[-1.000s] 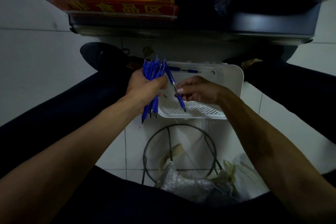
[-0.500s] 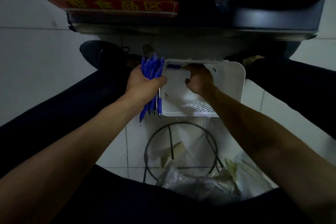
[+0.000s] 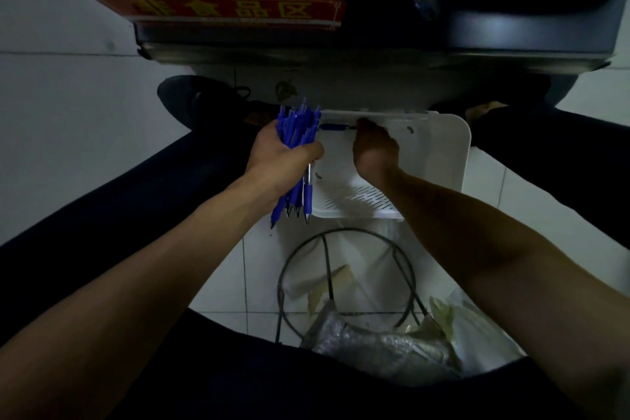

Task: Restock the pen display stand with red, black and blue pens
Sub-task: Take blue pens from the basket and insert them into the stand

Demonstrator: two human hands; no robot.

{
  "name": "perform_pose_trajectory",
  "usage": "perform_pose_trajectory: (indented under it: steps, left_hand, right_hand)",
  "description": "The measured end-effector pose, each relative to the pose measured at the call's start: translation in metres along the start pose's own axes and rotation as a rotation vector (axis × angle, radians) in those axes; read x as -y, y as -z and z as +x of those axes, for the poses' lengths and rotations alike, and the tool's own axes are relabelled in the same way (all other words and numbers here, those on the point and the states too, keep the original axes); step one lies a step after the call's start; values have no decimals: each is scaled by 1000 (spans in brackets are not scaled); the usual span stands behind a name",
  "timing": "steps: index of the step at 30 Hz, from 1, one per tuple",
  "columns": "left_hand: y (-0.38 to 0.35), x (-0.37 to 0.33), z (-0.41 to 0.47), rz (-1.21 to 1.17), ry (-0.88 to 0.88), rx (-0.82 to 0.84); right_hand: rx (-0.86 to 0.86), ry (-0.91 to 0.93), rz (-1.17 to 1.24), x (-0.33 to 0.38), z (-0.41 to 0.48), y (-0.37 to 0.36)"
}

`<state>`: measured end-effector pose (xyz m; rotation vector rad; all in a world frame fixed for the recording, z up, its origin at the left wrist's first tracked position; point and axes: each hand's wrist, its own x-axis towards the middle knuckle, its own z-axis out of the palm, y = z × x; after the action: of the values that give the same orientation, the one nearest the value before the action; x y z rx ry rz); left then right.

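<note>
Dim white floor tiles (image 3: 51, 119) lie under everything. Blue pens (image 3: 296, 136), a thick bundle, stand upright in the left hand (image 3: 283, 158), whose fingers wrap round their middles, tips pointing down beside the near left corner of a white basket (image 3: 443, 153). One more pen (image 3: 335, 127) lies along the basket's far wall. The right hand (image 3: 375, 150) reaches to its end, fingers hidden behind the knuckles, so I cannot tell its grip. Nearer, a wire ring (image 3: 344, 232) and crumpled plastic (image 3: 375, 344) — partly hidden by dark trousers (image 3: 102, 215).
</note>
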<state>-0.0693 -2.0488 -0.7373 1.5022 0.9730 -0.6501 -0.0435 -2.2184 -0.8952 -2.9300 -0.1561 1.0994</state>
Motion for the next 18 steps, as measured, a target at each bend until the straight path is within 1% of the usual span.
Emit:
perform_pose_trajectory:
  steps: [2,6,10,12,14,16,18]
  left_hand:
    - [0,-1,-1,-13,6,5]
    - [2,-1,0,-20,10,2]
    - [2,0,0,-33,27,25]
    - [2,0,1,-40,30,26]
    - [2,0,0,-43,33,28]
    - [2,0,0,-43,35,33]
    - [2,0,-1,-39,35,34]
  right_hand:
    - [28,-66,96,3,-1,-1]
    - [38,-87,71,3,1,0]
    - [17,19,51,-13,-1,-3]
    - [-48,90,56,-21,-5,-7]
    - [-93,161,-9,-23,-8,-9]
    - [-66,179,-77,-23,-8,-6]
    - [-5,162,-92,-23,-6,-2]
